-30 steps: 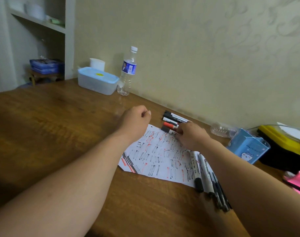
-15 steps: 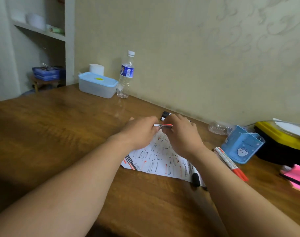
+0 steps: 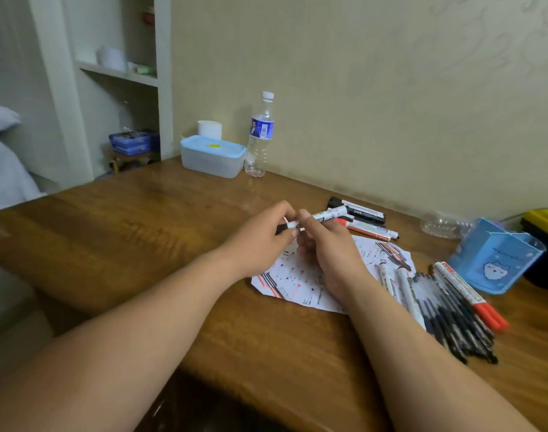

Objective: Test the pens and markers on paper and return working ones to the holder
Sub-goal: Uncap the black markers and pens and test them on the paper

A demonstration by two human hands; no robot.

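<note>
Both hands hold one white marker (image 3: pixel 325 215) with black print above the scribbled paper (image 3: pixel 300 275). My right hand (image 3: pixel 325 247) grips the barrel, whose far end points right. My left hand (image 3: pixel 261 241) pinches the near end, where a black cap shows between the fingers. A few more markers (image 3: pixel 364 221) lie behind the paper by the wall. A pile of several pens and markers (image 3: pixel 444 300), two with red caps, lies right of the paper. The blue pen holder (image 3: pixel 497 257) with a cat face stands at the right.
A blue-lidded plastic box (image 3: pixel 211 155) and a water bottle (image 3: pixel 260 135) stand at the back by the wall. A crushed clear bottle (image 3: pixel 441 226) lies behind the holder. A yellow and black case (image 3: pixel 544 226) sits at the far right. The wooden table (image 3: pixel 126 232) spreads left.
My right hand picked a white marker from the group by the wall and raised it. My left hand came over and took hold of its capped end. The camera view shifted.
</note>
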